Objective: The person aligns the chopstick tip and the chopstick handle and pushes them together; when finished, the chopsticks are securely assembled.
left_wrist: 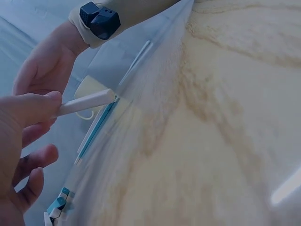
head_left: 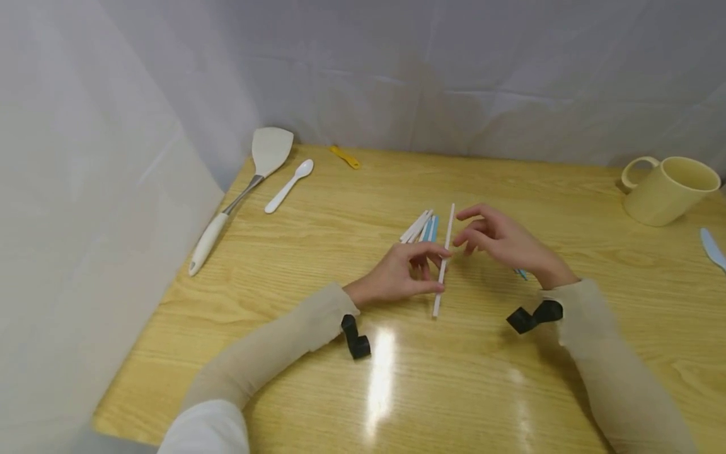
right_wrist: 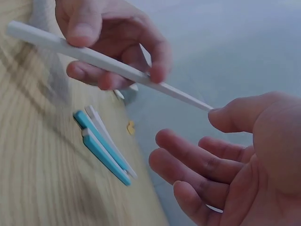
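Note:
My left hand (head_left: 391, 274) pinches a white chopstick (head_left: 450, 224) between thumb and fingers, raised over the wooden table. Just to its right, my right hand (head_left: 505, 243) hovers with loosely bent fingers. In the right wrist view the right thumb (right_wrist: 235, 113) is right at the thin end of the held chopstick (right_wrist: 110, 62), the other fingers spread below. Beyond the left hand lies a group of white and blue chopsticks (head_left: 430, 228), partly hidden by that hand. More blue and white chopsticks (left_wrist: 97, 125) lie under the right hand, mostly hidden in the head view.
A white spatula (head_left: 272, 151) and a white spoon (head_left: 286, 189) lie at the left, a small yellow utensil (head_left: 345, 157) near the back edge. At the right stand a yellow mug (head_left: 660, 195) and, by the frame edge, a light blue utensil (head_left: 713, 249). Pale cloth (head_left: 397, 75) hangs behind the table.

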Motion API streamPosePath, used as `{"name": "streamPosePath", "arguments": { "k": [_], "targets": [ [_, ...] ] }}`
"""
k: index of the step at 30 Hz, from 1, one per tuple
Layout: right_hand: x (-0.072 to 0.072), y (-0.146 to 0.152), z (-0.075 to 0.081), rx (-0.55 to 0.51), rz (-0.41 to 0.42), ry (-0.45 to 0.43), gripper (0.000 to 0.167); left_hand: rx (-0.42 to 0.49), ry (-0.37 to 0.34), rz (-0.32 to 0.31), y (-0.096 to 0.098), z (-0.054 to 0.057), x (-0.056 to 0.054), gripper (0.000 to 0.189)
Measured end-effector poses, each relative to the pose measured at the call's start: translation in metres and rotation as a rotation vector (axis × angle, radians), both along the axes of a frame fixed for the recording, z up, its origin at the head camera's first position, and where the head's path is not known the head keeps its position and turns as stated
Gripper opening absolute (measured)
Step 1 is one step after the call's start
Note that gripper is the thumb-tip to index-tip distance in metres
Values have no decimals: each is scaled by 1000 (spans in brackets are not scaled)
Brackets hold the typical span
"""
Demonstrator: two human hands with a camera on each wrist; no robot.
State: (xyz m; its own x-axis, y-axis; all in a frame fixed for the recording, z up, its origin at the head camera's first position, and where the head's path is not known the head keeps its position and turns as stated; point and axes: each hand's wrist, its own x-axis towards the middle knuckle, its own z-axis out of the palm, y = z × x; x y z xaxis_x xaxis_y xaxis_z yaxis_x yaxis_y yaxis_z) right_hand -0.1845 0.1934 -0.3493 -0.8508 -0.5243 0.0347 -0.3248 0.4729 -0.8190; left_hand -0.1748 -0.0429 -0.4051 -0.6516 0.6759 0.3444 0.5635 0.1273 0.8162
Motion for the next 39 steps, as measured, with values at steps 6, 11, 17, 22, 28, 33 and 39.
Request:
{"name": "streamPosePath", "arguments": {
  "k": [6,11,17,22,28,33,39],
  "targets": [
    [-1,17,4,13,-46,39,29,-53,-1,70,-3,1,-9,48],
    [-3,30,-4,52,-86,57,29,-90,-47,101,-13,0,-15,49],
    [-1,50,-11,118,-156,76,28,-97,-51,132,-36,-1,-19,47],
    [-1,66,-19,148,-199,141,23,-78,-89,195,-60,-6,-21,50],
    [-1,81,-29,232,-279,172,21,-101,-103,220,-81,-9,-28,52],
    [-1,86,-31,294,-344,154,23,-153,-112,244,-98,-2,-32,51],
    [-4,86,-35,305,-348,126,24,-222,-61,308,-117,2,-41,51]
  ]
}}
